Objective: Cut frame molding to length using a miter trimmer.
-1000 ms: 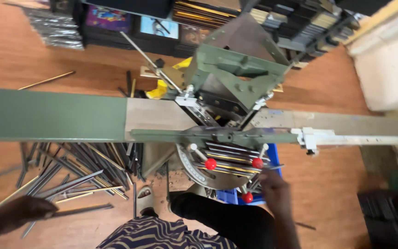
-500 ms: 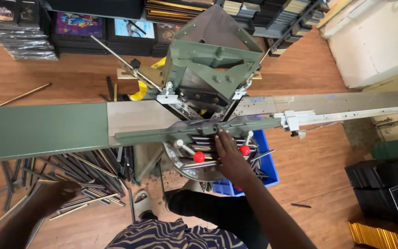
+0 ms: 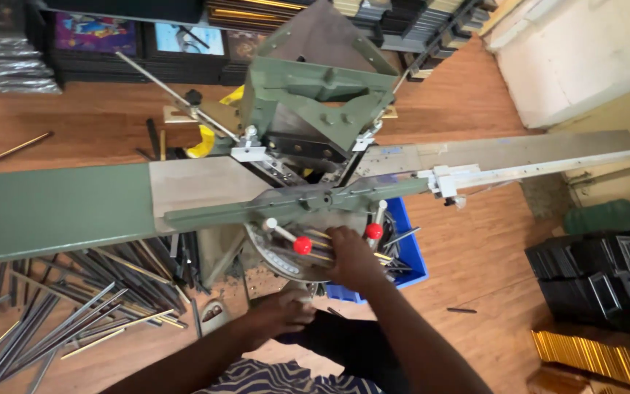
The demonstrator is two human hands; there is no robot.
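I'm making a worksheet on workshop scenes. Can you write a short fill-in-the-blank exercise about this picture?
1. The knobs on the levers near the right hand are ____.
2. The bin under the green machine is ____.
3. The long metal strips lie on the ____ floor.

Missing words: red; blue; wooden

Picture-framing workshop: green mitre cutter (image 3: pixel 315 102), moulding offcuts (image 3: pixel 74 306), stacked frames (image 3: pixel 599 270).
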